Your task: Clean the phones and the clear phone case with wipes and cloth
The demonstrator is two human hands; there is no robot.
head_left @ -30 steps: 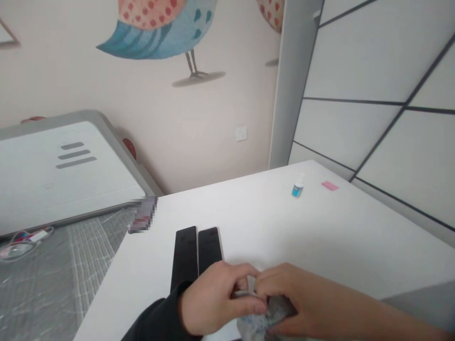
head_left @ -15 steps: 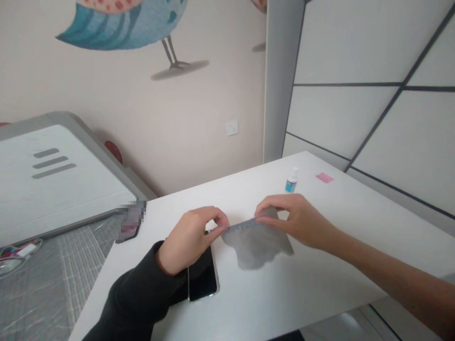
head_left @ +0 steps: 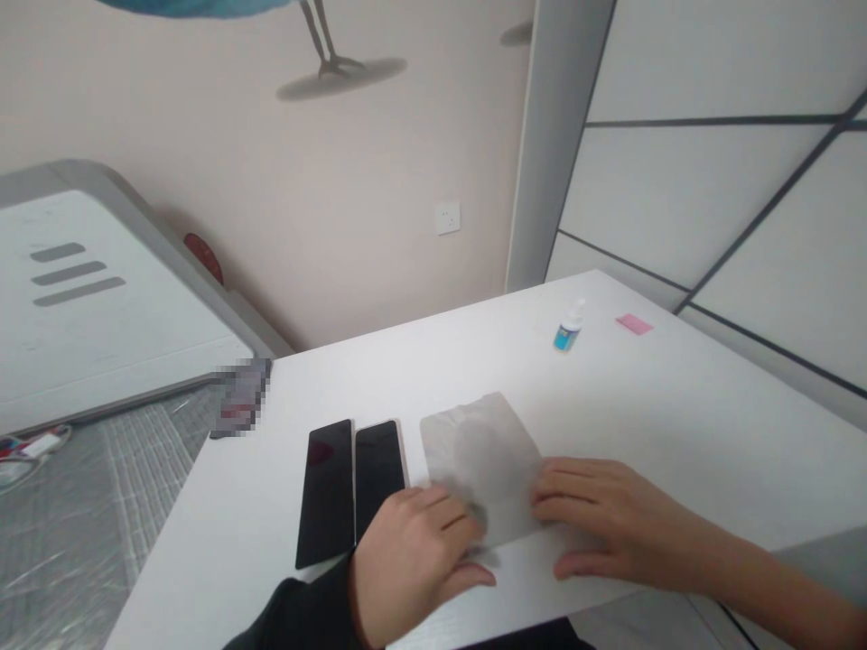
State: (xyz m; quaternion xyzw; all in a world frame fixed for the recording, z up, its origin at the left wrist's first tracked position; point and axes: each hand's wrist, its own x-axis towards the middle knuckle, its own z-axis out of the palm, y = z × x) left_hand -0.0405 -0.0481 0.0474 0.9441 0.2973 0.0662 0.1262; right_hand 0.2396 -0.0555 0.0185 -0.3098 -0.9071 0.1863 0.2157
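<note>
One wall: a pale pink wall (head_left: 379, 181) with a painted bird's legs and a white socket (head_left: 448, 218), meeting a white panelled partition (head_left: 704, 181).
Table: a white tabletop (head_left: 677, 424) in front of both.
Left of table: a white board with a grey rim (head_left: 115, 298), above a grey woven mat (head_left: 135, 515).
Cloth: a thin grey cloth (head_left: 478, 456) lying flat on the tabletop, just right of the phones.
Phones: two black smartphones (head_left: 325, 492) (head_left: 377, 468) side by side, nearly touching.
Left hand (head_left: 413, 560): open, palm down, its fingers pressing the cloth's lower left edge, its heel over the lower end of the nearer phone.
Right hand (head_left: 613, 519): open, palm down, fingertips on the cloth's right edge.
Bottle: a small blue-labelled dropper bottle (head_left: 569, 329), upright near the far edge.
Note: a pink slip (head_left: 634, 324) beside the bottle.
</note>
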